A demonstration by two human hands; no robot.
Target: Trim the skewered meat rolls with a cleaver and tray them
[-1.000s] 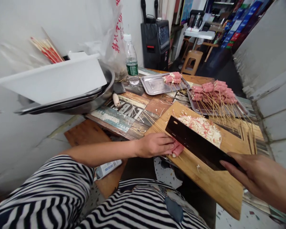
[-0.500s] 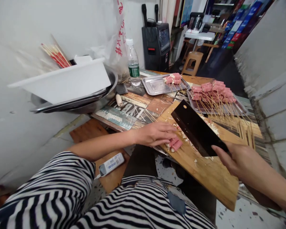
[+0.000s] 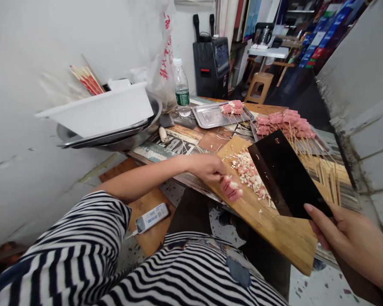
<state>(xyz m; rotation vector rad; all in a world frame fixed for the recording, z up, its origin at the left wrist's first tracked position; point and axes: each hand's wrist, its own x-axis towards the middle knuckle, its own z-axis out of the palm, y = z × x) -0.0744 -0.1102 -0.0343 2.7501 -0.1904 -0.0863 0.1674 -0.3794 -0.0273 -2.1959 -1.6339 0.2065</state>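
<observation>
My left hand (image 3: 208,166) is closed at the upper end of a skewer of pink meat rolls (image 3: 231,189) with white filling at their ends. The skewer stick itself is hidden or too blurred to see. These rolls are over the left edge of the wooden cutting board (image 3: 284,242). In my right hand (image 3: 354,240) is a black cleaver (image 3: 282,174), its broad blade tilted above the board. Chopped white and pink trimmings (image 3: 249,173) lie in a heap on the board, partly behind the blade.
Beyond the board are a metal tray (image 3: 207,117) with a few skewers and another loaded with stacked meat-roll skewers (image 3: 284,121). Bare sticks (image 3: 332,178) lie at the right. A water bottle (image 3: 182,91) and metal basin (image 3: 156,114) stand at the left; walls flank both sides.
My left hand has gone from lying over the meat rolls to gripping them by one end, turning their filled ends up. The cleaver has moved right, uncovering more of the trimmings.
</observation>
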